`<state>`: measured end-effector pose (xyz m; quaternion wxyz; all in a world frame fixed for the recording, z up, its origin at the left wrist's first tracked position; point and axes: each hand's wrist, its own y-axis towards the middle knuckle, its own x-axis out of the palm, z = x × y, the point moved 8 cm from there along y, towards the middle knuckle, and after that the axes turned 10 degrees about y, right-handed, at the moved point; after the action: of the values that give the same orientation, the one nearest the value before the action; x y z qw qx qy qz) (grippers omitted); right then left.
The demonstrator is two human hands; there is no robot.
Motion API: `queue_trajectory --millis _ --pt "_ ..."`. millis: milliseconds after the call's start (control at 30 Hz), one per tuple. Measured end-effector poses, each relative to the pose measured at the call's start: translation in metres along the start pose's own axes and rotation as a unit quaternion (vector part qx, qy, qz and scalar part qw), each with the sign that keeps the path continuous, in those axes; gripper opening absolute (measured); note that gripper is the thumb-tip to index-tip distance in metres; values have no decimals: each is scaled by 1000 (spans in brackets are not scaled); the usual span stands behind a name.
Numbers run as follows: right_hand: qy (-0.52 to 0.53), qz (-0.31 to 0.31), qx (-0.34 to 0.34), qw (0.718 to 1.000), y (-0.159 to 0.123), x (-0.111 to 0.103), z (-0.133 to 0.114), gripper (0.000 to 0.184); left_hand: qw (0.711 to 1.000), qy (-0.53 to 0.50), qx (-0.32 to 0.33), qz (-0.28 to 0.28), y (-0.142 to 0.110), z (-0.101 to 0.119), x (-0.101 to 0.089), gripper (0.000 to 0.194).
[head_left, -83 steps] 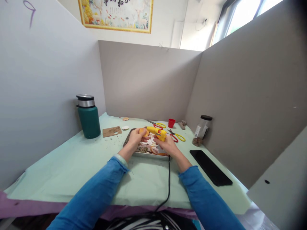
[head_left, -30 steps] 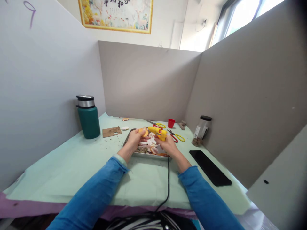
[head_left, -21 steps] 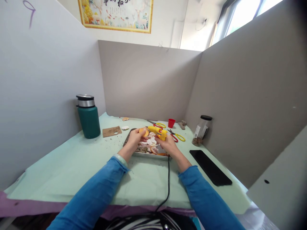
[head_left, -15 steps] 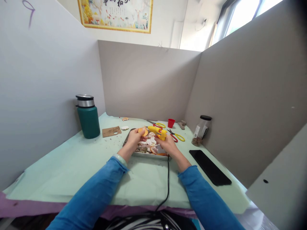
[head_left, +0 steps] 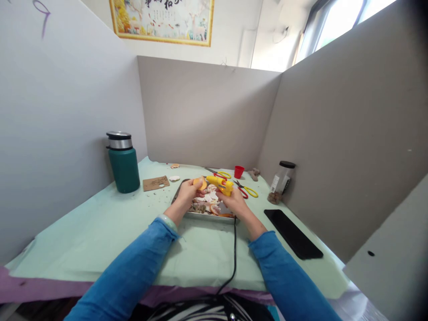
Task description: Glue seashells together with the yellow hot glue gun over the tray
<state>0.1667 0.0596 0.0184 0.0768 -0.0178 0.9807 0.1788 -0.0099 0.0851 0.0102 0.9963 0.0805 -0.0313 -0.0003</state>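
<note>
My left hand (head_left: 188, 195) pinches a flat orange disc (head_left: 199, 184) over the left side of a metal tray (head_left: 210, 217). In my right hand (head_left: 234, 201) is a yellow glue gun (head_left: 220, 183), its nozzle pointing left at the disc's edge. Whether nozzle and disc touch I cannot tell. From the grip a black cord (head_left: 235, 254) runs down over the table's front edge. Beneath both hands the tray holds whitish and orange shell-like pieces (head_left: 210, 198), partly hidden by my fingers.
At left stand a green flask (head_left: 123, 169) and a brown card (head_left: 156, 183). Behind the tray lie scissors (head_left: 222, 174), with another pair of scissors (head_left: 247, 191) to the right. A red cup (head_left: 238, 172), a jar (head_left: 281, 183) and a black phone-like slab (head_left: 293, 234) are farther right. Partitions enclose the table.
Since the earliest frame the glue gun has shifted slightly right, away from the disc, and more of the disc's face shows. Both hands keep their hold; the last second shows hardly any movement.
</note>
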Motion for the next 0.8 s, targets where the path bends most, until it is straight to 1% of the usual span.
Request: queue_trajectory --millis 200,333,467,600,800 --pt "-2 5 3 1000 0 0 1 28 1000 -14 -4 10 0 0 -1 22" --pt "2 5 1 1000 1 0 2 28 1000 3 6 -10 -2 3 2 25" --pt "-2 9 1 1000 2 -1 5 28 1000 23 5 -10 -4 5 3 28" --pt "-14 11 -9 1000 3 -2 4 29 1000 14 9 -11 -4 6 4 26" --pt "-31 12 -15 999 3 -2 4 30 1000 -5 -1 6 -1 1 0 20"
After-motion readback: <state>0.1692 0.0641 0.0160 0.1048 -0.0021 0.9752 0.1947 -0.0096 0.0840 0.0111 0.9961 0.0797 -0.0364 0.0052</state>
